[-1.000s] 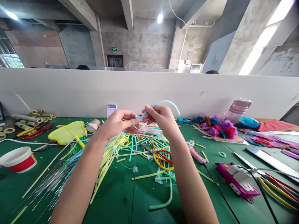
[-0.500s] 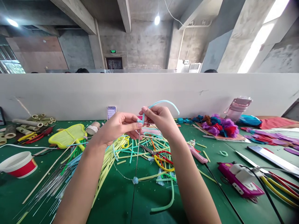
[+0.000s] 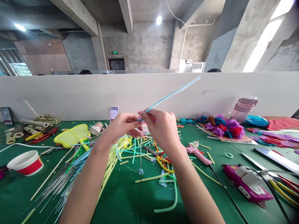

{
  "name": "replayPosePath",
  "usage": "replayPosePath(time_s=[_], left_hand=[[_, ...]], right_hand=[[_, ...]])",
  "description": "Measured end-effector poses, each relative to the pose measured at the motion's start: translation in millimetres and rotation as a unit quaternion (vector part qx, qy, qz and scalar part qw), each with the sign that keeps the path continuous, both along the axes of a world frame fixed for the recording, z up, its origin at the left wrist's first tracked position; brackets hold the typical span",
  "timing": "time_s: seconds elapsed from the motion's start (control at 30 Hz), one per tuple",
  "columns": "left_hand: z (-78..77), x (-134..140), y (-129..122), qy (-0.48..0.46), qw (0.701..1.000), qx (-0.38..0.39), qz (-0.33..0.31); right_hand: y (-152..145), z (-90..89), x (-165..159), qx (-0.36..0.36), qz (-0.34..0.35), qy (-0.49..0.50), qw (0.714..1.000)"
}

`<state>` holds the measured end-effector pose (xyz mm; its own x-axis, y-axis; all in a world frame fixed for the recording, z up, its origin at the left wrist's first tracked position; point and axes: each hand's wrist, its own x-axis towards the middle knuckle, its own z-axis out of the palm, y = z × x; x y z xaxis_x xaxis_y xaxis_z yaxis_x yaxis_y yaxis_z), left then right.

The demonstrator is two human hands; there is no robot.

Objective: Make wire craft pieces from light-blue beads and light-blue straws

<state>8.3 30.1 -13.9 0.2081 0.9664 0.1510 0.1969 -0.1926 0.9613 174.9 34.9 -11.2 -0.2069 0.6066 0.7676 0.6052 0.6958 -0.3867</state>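
Note:
Held up over the middle of the table, my left hand [image 3: 123,126] pinches the top of a thin wire [image 3: 140,152], where a bit of blue shows between the fingertips. The wire hangs down toward me and carries a small pale blue lump [image 3: 140,171] partway along. Close beside it, my right hand [image 3: 160,126] is closed on a light blue pipe cleaner [image 3: 175,92], whose free end sticks up to the right. Where the pipe cleaner meets the wire is hidden by my fingers.
Yellow and green pipe cleaners [image 3: 109,161] and scissors [image 3: 151,151] lie beneath my hands. Loose wires [image 3: 58,183] and a paper cup [image 3: 25,163] are at left. A pink glue gun [image 3: 199,154], a magenta power strip [image 3: 247,183] and purple-red petals [image 3: 224,126] are at right. A white partition [image 3: 70,96] stands behind.
The pipe cleaner's free end has swung from a drooping curve to pointing up and right, nearly straight. My right hand has turned, its back now more toward me. The view has shifted slightly left.

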Motion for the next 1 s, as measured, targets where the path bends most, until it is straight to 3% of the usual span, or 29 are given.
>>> replayPosePath(time_s=[0.3,0.47,0.63,1.0], left_hand=[[-5.6,-17,12,-0.045,0.999,0.012,0.021],[-4.6,-21,10,-0.057,0.997,0.030,-0.037],[-2.3,-28,6,-0.066,0.997,0.042,-0.029],[-3.0,-34,9,-0.060,0.998,0.037,0.006]], right_hand=[[13,-12.9,-13,0.008,0.067,0.047,0.997],[23,-8.1,-2,-0.085,0.126,0.122,0.981],[23,-4.8,11,-0.163,0.232,0.060,0.957],[35,-10.2,13,-0.200,0.224,0.088,0.950]])
